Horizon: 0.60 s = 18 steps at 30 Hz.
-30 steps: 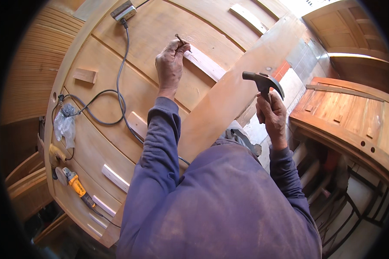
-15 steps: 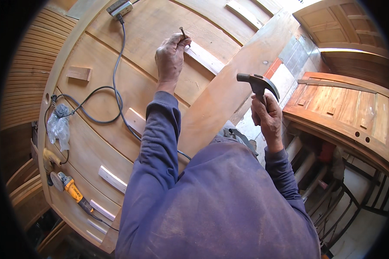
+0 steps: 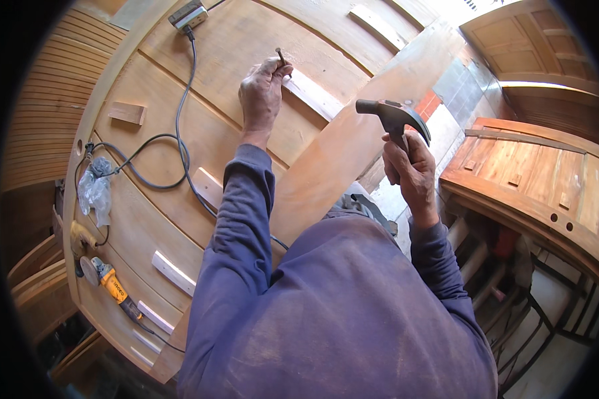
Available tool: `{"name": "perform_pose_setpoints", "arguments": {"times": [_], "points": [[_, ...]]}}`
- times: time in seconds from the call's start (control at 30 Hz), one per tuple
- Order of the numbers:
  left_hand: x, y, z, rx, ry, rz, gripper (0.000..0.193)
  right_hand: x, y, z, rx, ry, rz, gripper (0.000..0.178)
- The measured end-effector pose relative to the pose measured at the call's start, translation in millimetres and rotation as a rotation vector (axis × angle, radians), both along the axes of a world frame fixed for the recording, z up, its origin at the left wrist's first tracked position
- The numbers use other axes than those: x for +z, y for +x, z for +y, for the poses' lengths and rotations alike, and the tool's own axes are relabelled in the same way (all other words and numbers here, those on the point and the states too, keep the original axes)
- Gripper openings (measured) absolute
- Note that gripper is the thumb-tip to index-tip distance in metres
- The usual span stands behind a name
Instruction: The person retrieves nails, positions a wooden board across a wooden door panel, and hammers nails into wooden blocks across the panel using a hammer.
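My left hand (image 3: 259, 100) pinches a thick dark nail (image 3: 279, 56) between thumb and fingers, its flat head pointing up. The nail stands nearly upright, slightly tilted, at the near end of a pale wooden strip (image 3: 313, 93) lying on a large panelled wooden door (image 3: 160, 60). Whether its tip touches the strip is hard to see. My right hand (image 3: 412, 169) grips a claw hammer (image 3: 394, 117) by its handle, raised to the right of the door. The hammer's striking face points left towards the nail, with a gap between them.
A yellow angle grinder (image 3: 115, 287) rests at the door's lower left, near a clear plastic bag (image 3: 94, 196). A dark cable (image 3: 180, 133) loops from a socket block (image 3: 188, 14). A small wood block (image 3: 127, 113) lies at left. Another door (image 3: 529, 166) stands at right.
The hammer has risen a little and shifted slightly left, towards the nail. My left hand still holds the nail at the strip's end. The whole view has shifted slightly.
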<state>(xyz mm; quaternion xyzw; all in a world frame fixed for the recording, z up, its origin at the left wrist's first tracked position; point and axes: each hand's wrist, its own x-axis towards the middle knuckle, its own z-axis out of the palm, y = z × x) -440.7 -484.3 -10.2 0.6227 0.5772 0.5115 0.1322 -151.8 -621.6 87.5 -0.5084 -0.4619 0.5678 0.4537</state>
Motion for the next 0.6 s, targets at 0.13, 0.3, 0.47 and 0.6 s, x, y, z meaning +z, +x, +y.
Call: {"name": "perform_pose_setpoints", "arguments": {"times": [0.13,0.3,0.47,0.6], "points": [[2.0,0.7,-2.5,-0.006,0.043,0.026,0.009,2.8,1.0,10.7,0.046,0.011,-0.007,0.021],[2.7,5.1,-1.4,-0.031,0.121,0.11,0.012,22.1,-4.6,36.3,0.073,0.053,-0.171,0.029],[-1.1,3.0,-3.6,-0.038,0.196,0.173,0.017,54.2,-41.0,82.3,0.061,0.509,-0.499,0.031],[-2.5,8.0,-0.6,-0.035,0.188,0.168,0.018,45.3,-59.1,114.2,0.137,0.752,-0.676,0.023]]}}
